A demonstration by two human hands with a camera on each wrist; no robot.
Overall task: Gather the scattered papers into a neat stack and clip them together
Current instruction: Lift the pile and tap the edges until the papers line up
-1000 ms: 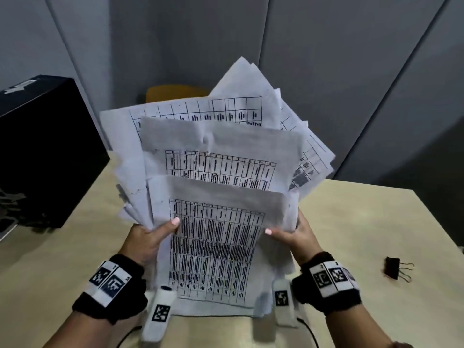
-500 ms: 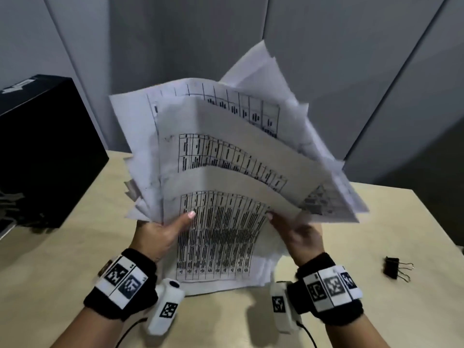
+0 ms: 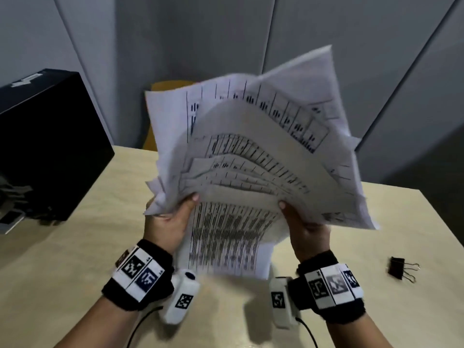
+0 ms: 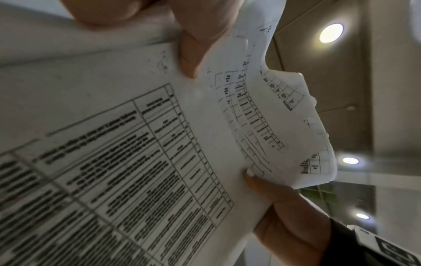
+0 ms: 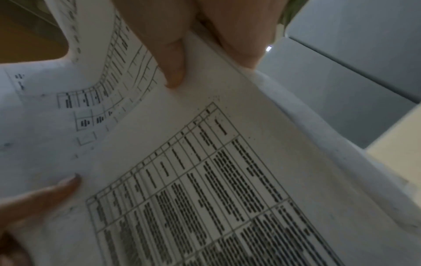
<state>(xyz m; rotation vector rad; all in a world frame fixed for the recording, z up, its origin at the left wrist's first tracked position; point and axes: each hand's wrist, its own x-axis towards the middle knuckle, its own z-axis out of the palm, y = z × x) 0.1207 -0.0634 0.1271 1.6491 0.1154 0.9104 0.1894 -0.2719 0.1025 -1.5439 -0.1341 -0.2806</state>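
Both hands hold a loose, uneven bundle of printed papers [image 3: 253, 156] with tables on them, lifted above the table and leaning to the right. My left hand [image 3: 173, 217] grips the bundle's left edge, thumb on the front sheet. My right hand [image 3: 303, 227] grips its right edge, thumb on top. The sheets fan out and curl at the top. In the left wrist view the papers [image 4: 127, 144] fill the picture under my left thumb [image 4: 191, 54]. The right wrist view shows the papers [image 5: 205, 171] pinched by my right thumb [image 5: 173, 68]. A black binder clip [image 3: 399, 268] lies on the table at right.
The light wooden table [image 3: 75, 247] lies under the hands. A black box [image 3: 47, 144] stands at the table's left side. A yellow chair back [image 3: 163, 89] shows behind the papers, against grey wall panels.
The bundle has tipped and swung toward the right, its top sheets bending over. Both hands have risen a little off the table with it. The clip has not moved.
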